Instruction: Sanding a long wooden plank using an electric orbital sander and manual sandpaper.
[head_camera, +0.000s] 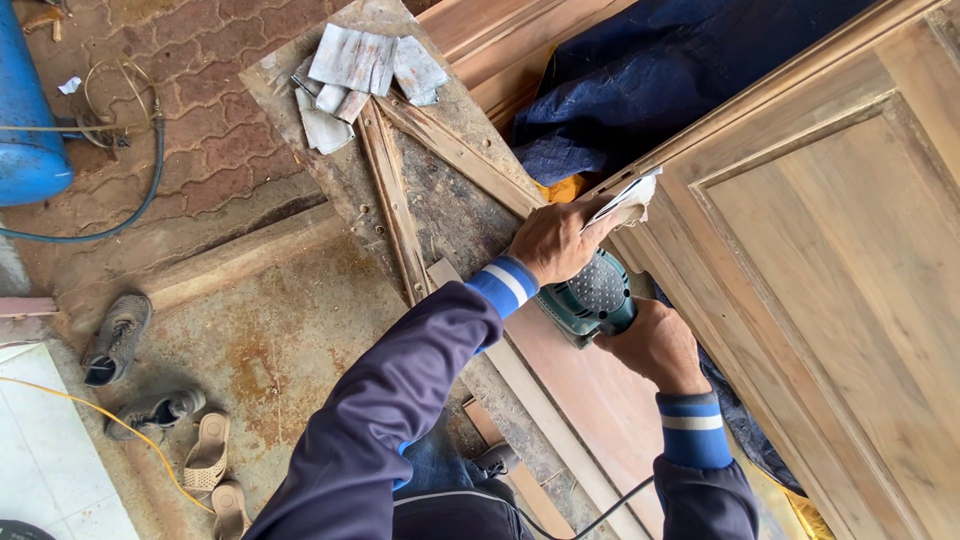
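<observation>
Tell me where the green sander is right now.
The green sander sits mid-frame in the head view, gripped between the left hand and right hand, against the wooden door edge.

Quick count: one green sander (590, 300), two hands on it, left hand (553, 240) and right hand (657, 345). One sheet of sandpaper (625, 203) at the sander, plus a pile of roughly five used sheets (362, 75). One panelled wooden door (830, 260), one blue cloth (650, 80), one blue tank (25, 100), two shoes (118, 338), two sandals (212, 470).
</observation>
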